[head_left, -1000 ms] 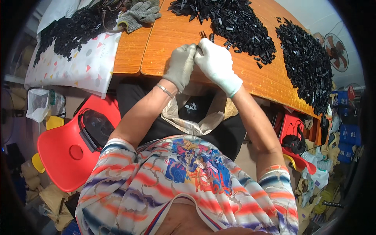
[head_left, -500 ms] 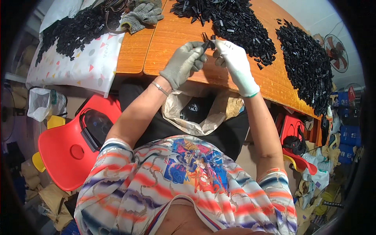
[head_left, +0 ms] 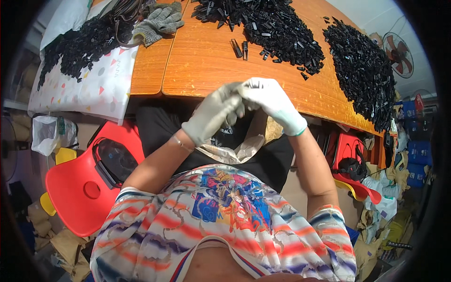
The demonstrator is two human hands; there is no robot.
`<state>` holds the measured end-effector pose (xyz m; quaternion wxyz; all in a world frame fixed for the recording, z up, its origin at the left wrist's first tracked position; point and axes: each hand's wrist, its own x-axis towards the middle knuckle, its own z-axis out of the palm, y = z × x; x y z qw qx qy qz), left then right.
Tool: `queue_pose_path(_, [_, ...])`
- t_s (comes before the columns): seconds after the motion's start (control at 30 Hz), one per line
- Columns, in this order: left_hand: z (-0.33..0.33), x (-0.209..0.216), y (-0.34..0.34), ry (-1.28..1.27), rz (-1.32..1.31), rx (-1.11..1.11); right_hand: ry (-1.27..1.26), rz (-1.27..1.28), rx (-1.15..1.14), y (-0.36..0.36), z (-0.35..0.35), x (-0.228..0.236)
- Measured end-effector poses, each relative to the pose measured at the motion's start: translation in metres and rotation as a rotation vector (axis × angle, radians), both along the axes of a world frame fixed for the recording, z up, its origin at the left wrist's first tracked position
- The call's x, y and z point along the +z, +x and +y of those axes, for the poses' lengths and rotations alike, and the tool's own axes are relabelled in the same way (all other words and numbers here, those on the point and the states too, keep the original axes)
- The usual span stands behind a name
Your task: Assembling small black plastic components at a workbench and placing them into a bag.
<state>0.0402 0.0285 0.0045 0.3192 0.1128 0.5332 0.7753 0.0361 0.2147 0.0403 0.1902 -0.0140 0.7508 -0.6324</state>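
My left hand [head_left: 213, 113], in a greyish work glove, meets my right hand [head_left: 268, 98], in a whiter glove, just off the table's front edge. Their fingertips are pressed together, and whatever is between them is hidden. Below my hands an open pale bag [head_left: 230, 156] with dark contents sits between my legs. On the wooden table [head_left: 202, 61], beyond my hands, lie a slotted black plastic piece [head_left: 236, 48] and a second slim black piece [head_left: 244, 50], side by side.
A large heap of black plastic pieces [head_left: 282, 35] covers the far table, with another heap [head_left: 359, 70] at right. At left, more black pieces [head_left: 80, 49] lie on a patterned sheet [head_left: 105, 89] near grey knit gloves [head_left: 159, 23]. Red chairs [head_left: 70, 188] flank me.
Both hands have come back toward me from over the table, to its front edge. The black piece seen earlier in my left fingers no longer shows there. Two pieces now lie uncovered on the table.
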Motion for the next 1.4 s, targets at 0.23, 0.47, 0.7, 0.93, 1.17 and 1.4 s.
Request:
queue_pose_path(0.23, [-0.027, 0.011, -0.001, -0.795, 1.125, 0.066, 0.545, 0.231, -0.392, -0.052, 0.046, -0.011])
queue_pose_path(0.47, [0.011, 0.003, -0.103, -0.972, 1.182, 0.221, 1.250, 0.515, -0.312, -0.103, 0.043, -0.032])
queue_pose_path(0.7, [0.033, -0.005, -0.144, -1.084, 1.211, 0.076, 1.291, 0.609, -0.258, -0.107, 0.040, -0.037])
queue_pose_path(0.93, [0.027, -0.002, -0.137, -1.148, 1.281, 0.114, 0.994, 0.502, -0.251, -0.094, 0.057, -0.032])
queue_pose_path(1.17, [0.016, -0.001, -0.130, -1.160, 1.528, 0.134, 0.769, 0.298, -0.269, -0.085, 0.052, -0.026])
queue_pose_path(1.4, [0.005, -0.008, -0.136, -1.147, 1.443, 0.101, 0.476, 0.180, -0.330, -0.077, 0.045, -0.018])
